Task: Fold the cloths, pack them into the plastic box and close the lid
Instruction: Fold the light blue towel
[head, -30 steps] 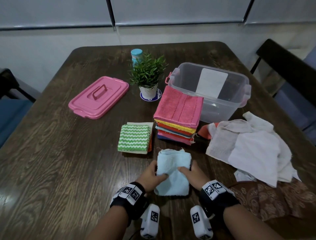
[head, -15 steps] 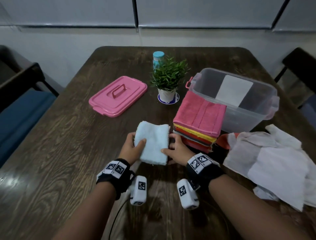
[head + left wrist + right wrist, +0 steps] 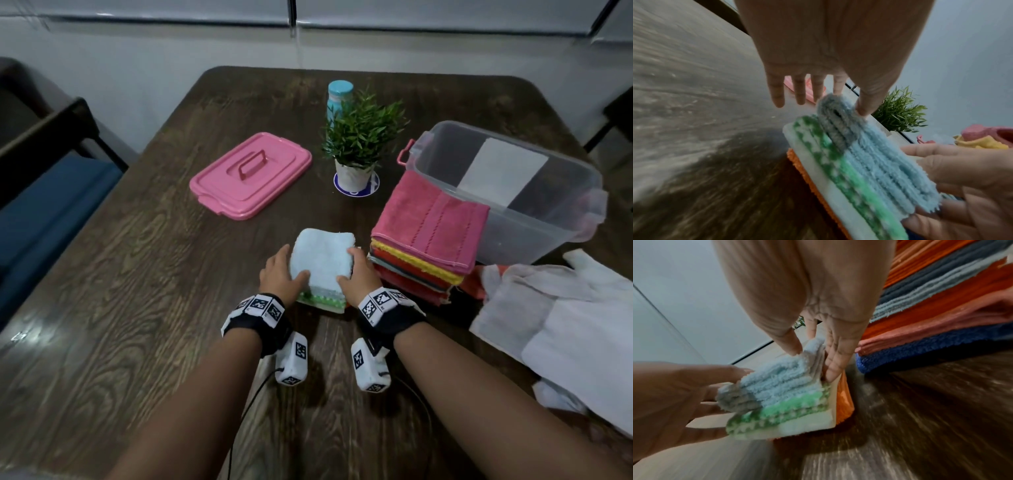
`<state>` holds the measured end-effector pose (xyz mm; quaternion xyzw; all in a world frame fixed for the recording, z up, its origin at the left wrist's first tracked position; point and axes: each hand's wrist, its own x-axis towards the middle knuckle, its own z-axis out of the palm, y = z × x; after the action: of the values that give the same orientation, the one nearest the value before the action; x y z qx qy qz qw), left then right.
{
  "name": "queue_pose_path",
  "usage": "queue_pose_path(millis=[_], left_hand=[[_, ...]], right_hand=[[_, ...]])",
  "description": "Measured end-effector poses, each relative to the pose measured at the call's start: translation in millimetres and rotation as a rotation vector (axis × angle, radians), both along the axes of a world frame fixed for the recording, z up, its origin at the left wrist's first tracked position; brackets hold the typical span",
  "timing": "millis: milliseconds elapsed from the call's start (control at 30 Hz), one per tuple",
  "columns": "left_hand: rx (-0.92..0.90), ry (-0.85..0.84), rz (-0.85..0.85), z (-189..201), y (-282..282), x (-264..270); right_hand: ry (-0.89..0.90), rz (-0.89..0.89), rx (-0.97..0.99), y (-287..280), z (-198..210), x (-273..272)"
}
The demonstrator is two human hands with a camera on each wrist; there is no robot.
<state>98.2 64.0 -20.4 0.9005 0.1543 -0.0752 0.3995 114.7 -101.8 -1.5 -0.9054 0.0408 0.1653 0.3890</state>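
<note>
A folded light blue cloth [image 3: 322, 260] [image 3: 879, 155] [image 3: 781, 378] lies on a small pile: a green-and-white cloth [image 3: 322, 301] [image 3: 838, 170], a white one and an orange one [image 3: 842, 399]. My left hand [image 3: 281, 274] [image 3: 855, 97] pinches its left edge, thumb on top. My right hand [image 3: 359, 274] [image 3: 812, 360] pinches its right edge the same way. The clear plastic box [image 3: 534, 236] stands open at the right. Its pink lid [image 3: 251, 174] lies apart at the back left.
A taller stack of folded cloths [image 3: 428, 233], pink on top, sits against the box. Crumpled white cloths [image 3: 565, 308] lie at the right. A potted plant [image 3: 359, 137] and a teal-capped bottle [image 3: 339, 96] stand behind the pile. A chair [image 3: 51, 171] is off the left edge.
Both hands carried the light blue cloth away from me and set it down on the green-and-white cloth, covering it. The camera view swung to the left.
</note>
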Motion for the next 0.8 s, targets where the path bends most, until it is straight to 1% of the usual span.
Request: queue_pose_path(millis=[67, 167, 267, 367, 433, 533, 600, 667, 700, 733, 767, 800], left_hand=[[-0.080, 0.027, 0.034, -3.7, -1.0, 0.0], [-0.182, -0.035, 0.001, -5.0, -1.4, 1.7], [-0.156, -0.054, -0.058, -9.2, -2.5, 4.8], [-0.101, -0.003, -0.127, -15.5, -2.5, 6.5], [-0.070, 0.022, -0.156, -15.3, -2.4, 5.3], [0.013, -0.001, -0.135, -6.6, -5.5, 0.6], [0.104, -0.095, -0.123, 4.3, -10.0, -7.8], [0.223, -0.297, -0.146, 14.8, -15.0, -21.5], [0.272, -0.401, -0.178, 18.3, -18.6, -30.0], [0.302, -0.470, -0.226, 21.1, -23.2, -38.7], [0.309, -0.494, -0.277, 22.2, -29.1, -47.2], [0.299, -0.483, -0.331, 20.4, -35.7, -55.1]], right_hand=[[0.005, 0.020, -0.047, 0.7, -1.7, -0.4], [-0.045, 0.053, -0.125, 1.2, -0.6, -1.2], [-0.111, 0.197, -0.254, 3.5, -5.8, -3.5], [0.000, 0.346, -0.401, 2.6, -12.6, -5.4], [0.024, 0.370, -0.423, 0.0, -11.5, -5.8], [-0.008, 0.363, -0.377, -5.3, -2.9, -9.5], [-0.083, 0.342, -0.319, -12.1, 5.6, -17.7], [-0.170, 0.313, -0.243, -25.2, 14.0, -32.5], [-0.198, 0.299, -0.216, -34.8, 16.3, -41.1], [-0.214, 0.283, -0.200, -46.3, 17.4, -50.1], [-0.221, 0.261, -0.197, -59.1, 17.1, -58.2], [-0.228, 0.232, -0.206, -73.1, 15.3, -65.6]])
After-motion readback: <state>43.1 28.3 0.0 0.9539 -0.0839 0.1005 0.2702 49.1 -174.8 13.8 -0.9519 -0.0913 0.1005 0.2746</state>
